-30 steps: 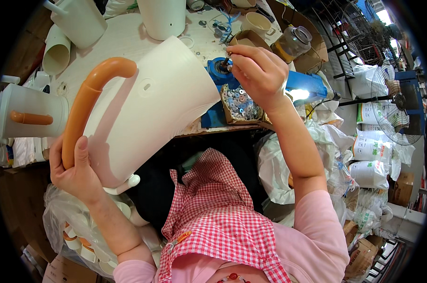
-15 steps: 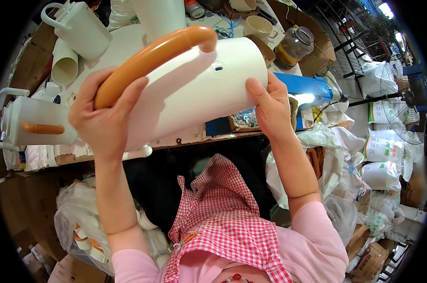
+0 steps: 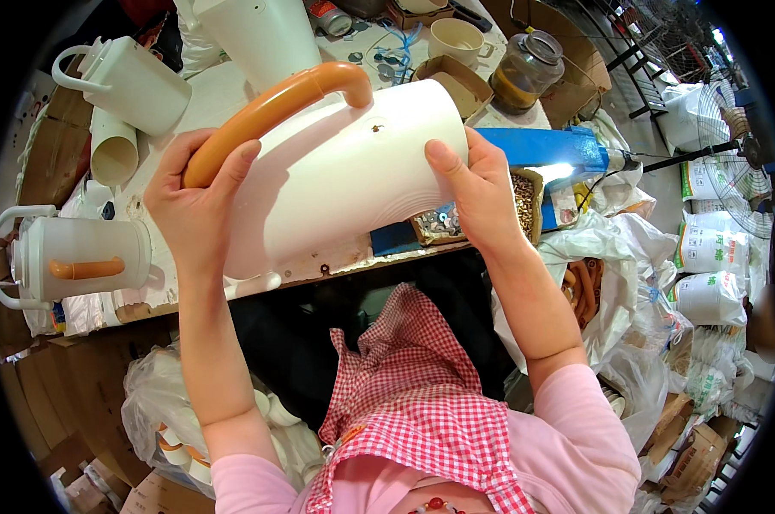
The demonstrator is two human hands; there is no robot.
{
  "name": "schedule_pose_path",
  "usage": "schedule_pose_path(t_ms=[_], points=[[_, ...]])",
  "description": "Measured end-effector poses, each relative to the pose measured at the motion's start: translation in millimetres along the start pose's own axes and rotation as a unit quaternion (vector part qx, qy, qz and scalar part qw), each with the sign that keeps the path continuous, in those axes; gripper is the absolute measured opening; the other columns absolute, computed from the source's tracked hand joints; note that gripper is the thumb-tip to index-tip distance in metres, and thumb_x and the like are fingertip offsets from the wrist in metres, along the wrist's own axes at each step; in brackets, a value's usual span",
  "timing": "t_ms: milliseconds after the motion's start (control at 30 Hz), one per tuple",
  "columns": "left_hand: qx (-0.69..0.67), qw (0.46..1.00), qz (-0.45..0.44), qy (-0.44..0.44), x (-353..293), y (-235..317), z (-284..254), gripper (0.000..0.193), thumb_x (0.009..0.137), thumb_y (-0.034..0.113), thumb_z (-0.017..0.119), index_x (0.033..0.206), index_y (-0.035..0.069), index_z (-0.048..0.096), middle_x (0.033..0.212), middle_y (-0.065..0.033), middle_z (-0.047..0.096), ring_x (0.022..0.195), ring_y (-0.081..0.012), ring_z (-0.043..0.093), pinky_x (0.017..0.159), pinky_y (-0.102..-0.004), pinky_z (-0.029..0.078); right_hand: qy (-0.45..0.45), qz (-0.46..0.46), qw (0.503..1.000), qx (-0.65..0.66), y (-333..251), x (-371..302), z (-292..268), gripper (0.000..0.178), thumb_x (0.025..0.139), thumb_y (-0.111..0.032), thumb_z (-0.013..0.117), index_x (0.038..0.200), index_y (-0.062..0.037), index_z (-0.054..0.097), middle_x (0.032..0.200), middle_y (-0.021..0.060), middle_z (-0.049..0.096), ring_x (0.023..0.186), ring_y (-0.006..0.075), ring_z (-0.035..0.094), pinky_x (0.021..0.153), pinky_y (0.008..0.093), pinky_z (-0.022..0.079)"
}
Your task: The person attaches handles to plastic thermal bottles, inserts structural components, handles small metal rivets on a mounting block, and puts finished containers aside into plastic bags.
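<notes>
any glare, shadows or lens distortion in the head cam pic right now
Head view: a small patch of white glare at the lamp beside the blue machine; head view: the orange handle throws a shadow across the white vessel; head view: fisheye rounding, with black corners framing the scene.

Bright, uneven light across a white vessel (image 3: pixel 344 180), fisheye view.
Just right of the fingers of the right hand (image 3: pixel 490 197) we see a lamp (image 3: pixel 559 171) burnt out to white glare. Beside the fingers of the left hand (image 3: pixel 194 201), the orange handle (image 3: pixel 276 107) casts a broad shadow on the vessel. Far outside the fingers, straight edges bow and we lose the corners to black.
</notes>
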State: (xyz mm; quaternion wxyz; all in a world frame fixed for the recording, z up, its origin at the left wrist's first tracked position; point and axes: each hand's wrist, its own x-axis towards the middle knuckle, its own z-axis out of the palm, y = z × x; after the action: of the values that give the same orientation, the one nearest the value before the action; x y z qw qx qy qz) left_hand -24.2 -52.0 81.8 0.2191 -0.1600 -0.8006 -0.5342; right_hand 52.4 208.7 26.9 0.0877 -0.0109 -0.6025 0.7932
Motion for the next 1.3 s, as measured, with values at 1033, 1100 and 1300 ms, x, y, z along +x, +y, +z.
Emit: schedule_pose_path(t_ms=[1033,1100,1300], points=[[0.212,0.888,0.040,-0.407,50.6,77.1,51.7,0.026,0.099,0.027,0.066,0.098,0.001,0.066,0.072,0.0061,0.045,0.066,-0.0037,0.036,0.056,-0.0229,0.030,-0.032,0.067,0.995,-0.062,-10.7,10.1,-8.6,0.046,0.096,-0.035,0.060,0.126,-0.0004,0.060,0.111,0.0162,0.067,0.096,0.0290,0.070,0.050,0.0399,0.063],[0.213,0.884,0.040,-0.415,52.4,76.0,51.9,0.026,0.099,0.027,0.066,0.099,0.002,0.065,0.072,0.0063,0.044,0.066,-0.0037,0.036,0.056,-0.0229,0.030,-0.029,0.066,0.995,-0.062,-9.2,9.9,-8.3,0.045,0.096,-0.034,0.060,0.126,-0.0005,0.060,0.111,0.0164,0.067,0.096,0.0290,0.070,0.050,0.0392,0.063],[0.195,0.885,-0.010,-0.423,53.8,71.9,45.2,0.023,0.101,0.027,0.065,0.103,0.004,0.065,0.070,0.0082,0.044,0.061,-0.0006,0.037,0.053,-0.0202,0.028,-0.016,0.057,0.994,-0.088,-9.1,12.1,-5.9,0.045,0.096,-0.034,0.059,0.124,0.0023,0.061,0.104,0.0182,0.068,0.084,0.0305,0.072,0.047,0.0367,0.060]])
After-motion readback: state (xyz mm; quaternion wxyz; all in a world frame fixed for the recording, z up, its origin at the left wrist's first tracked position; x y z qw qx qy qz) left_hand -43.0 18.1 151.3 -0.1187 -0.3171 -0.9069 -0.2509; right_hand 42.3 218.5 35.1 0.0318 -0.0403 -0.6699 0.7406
